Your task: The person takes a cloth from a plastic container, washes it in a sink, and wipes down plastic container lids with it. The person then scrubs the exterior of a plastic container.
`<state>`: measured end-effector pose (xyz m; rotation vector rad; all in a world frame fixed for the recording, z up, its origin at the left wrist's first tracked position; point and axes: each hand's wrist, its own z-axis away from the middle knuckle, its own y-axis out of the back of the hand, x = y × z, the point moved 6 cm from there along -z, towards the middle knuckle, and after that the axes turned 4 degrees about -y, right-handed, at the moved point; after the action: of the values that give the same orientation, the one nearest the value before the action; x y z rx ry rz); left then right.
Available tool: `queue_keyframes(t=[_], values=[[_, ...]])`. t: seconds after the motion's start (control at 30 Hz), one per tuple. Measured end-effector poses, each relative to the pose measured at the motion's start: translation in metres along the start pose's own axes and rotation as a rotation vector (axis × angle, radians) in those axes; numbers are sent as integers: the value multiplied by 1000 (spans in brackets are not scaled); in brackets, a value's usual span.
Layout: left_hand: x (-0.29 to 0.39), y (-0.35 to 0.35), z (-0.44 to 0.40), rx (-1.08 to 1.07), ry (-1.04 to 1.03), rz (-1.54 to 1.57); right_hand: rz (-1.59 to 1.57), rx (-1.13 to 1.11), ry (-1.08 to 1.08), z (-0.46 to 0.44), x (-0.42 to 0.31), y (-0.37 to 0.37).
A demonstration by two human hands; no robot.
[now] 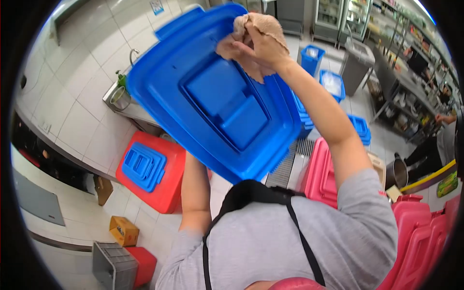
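Right hand [265,47] pinches the cloth [271,26] against the blue lid [162,79]; press evenly into its grooves. Left hand, probably behind: cannot tell.

The pale tiled floor [145,223] carries a yellow box [124,231], a gray crate [116,266] tipped on its side against a red tub [143,265], and, farther off, two open blue bins [322,72] and a gray bin [355,63]. Smaller blue lids [144,166] lie stacked on a red lid [166,193]. A steel counter [145,112] holds a metal container [121,99].
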<state>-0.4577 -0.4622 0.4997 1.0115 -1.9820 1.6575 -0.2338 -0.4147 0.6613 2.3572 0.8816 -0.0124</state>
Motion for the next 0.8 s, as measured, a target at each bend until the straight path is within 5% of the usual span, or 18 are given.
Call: queue_keyframes(t=[0.17,0.27,0.33,0.43,0.5,0.73,0.8], values=[[28,-4,-23,56,-118,-29,75,100,104,91,41,-22],[33,-7,-33,78,-154,-43,-290,88,-287,148,89,-58],[32,-9,-38,88,-166,-54,67,91,-215,158,66,-48],[27,-12,-45,98,-176,-80,-124,42,-209,188,37,-58],[22,-18,-54,96,-176,-88,-118,61,-21,218,8,-53],[-21,-23,-85,85,-97,-128,-115,-382,352,163,11,-54],[-39,-20,-99,82,-60,-135,-134,-835,53,139,62,-93]])
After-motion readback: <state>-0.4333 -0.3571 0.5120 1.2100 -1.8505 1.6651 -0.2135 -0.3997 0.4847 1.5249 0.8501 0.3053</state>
